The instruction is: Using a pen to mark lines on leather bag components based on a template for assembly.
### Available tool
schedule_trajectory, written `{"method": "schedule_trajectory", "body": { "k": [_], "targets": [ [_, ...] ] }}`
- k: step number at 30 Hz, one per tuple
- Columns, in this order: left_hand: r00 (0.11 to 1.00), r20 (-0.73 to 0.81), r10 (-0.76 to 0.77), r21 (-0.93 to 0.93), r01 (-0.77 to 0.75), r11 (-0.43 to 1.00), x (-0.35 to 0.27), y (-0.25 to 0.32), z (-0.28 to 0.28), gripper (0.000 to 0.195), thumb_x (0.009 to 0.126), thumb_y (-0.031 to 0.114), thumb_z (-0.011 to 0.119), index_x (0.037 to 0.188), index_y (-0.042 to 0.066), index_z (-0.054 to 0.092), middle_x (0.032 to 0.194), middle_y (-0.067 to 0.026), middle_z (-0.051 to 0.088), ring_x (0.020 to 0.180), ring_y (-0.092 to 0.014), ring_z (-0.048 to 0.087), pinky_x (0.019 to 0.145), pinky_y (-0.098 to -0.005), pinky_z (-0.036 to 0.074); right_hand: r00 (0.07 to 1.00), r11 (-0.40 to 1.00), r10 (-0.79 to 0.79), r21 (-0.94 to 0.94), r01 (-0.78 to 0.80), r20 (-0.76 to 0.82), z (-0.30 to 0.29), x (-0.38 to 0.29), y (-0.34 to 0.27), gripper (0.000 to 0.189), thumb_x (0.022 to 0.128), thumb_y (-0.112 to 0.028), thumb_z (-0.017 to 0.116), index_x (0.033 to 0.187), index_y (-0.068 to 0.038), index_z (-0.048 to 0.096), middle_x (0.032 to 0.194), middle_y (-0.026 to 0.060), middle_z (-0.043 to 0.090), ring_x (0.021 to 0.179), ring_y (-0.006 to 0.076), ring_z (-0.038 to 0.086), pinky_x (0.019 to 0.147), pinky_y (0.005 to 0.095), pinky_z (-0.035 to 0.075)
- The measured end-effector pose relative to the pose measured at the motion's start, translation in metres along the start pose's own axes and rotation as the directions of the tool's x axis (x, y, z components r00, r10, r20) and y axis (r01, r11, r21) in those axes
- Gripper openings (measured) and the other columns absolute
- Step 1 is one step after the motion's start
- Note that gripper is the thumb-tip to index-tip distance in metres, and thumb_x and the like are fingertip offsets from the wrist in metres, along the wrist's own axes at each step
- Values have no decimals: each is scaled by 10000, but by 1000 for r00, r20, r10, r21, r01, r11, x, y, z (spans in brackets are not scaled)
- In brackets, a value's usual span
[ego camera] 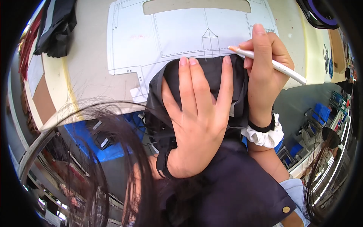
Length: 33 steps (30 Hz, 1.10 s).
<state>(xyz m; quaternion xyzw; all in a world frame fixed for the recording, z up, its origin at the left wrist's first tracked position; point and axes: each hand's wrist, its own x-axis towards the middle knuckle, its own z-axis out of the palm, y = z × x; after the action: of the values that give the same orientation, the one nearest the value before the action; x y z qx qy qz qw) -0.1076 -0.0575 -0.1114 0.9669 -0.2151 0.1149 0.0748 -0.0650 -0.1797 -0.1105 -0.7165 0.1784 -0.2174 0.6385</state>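
A white paper pattern (181, 31) with drawn lines, dashed lines and a small arrow-like shape lies on the table before me. Over its near edge lies a piece of black fabric (215, 71), which hangs down over the table's front edge. My left hand (198, 113) lies on this fabric, fingers spread and pressing, fingertips near the fabric's upper edge. In my right hand (266, 59) is a white marking pencil (286, 71). Its orange-tinted tip points left, just above the fabric's edge and the pattern lines. The right hand's lower side rests by the fabric's right edge.
Dark folded fabric (56, 28) lies at the table's far left. A black and purple round object (320, 12) stands at the far right. Below the table at left is a blue bin (85, 142) with dark pieces in it. A person (317, 139) is in the background at right.
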Motion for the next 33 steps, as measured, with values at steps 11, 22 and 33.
{"method": "schedule_trajectory", "body": {
  "k": [11, 22, 33],
  "targets": [
    [996, -94, 10, -410, -47, 911, 29, -47, -1, 615, 701, 203, 794, 1180, -38, 494, 1093, -202, 486, 1042, -352, 471, 890, -443, 373, 993, 994, -110, 4, 110, -40, -4, 9, 8, 262, 959, -235, 609, 854, -9, 688, 733, -3, 623, 586, 12, 395, 520, 161, 281],
    [967, 248, 55, -507, 81, 858, 46, -64, -8, 509, 732, 253, 799, 1089, -17, 557, 1023, -217, 612, 1051, -371, 523, 907, -480, 334, 979, 978, -201, -68, 199, -19, -33, -6, 4, 242, 945, -194, 644, 1087, 2, 635, 881, 26, 616, 646, 27, 501, 534, 182, 367],
    [958, -284, -26, -756, -207, 620, 26, -37, -6, 193, 737, 87, 726, 794, -13, 571, 819, -212, 584, 810, -393, 575, 754, -450, 459, 949, 906, -310, -287, 312, 54, -76, -103, 33, 378, 951, -55, 583, 1270, -38, 381, 1278, 165, 527, 1147, 233, 537, 899, 317, 455]
  ]
}}
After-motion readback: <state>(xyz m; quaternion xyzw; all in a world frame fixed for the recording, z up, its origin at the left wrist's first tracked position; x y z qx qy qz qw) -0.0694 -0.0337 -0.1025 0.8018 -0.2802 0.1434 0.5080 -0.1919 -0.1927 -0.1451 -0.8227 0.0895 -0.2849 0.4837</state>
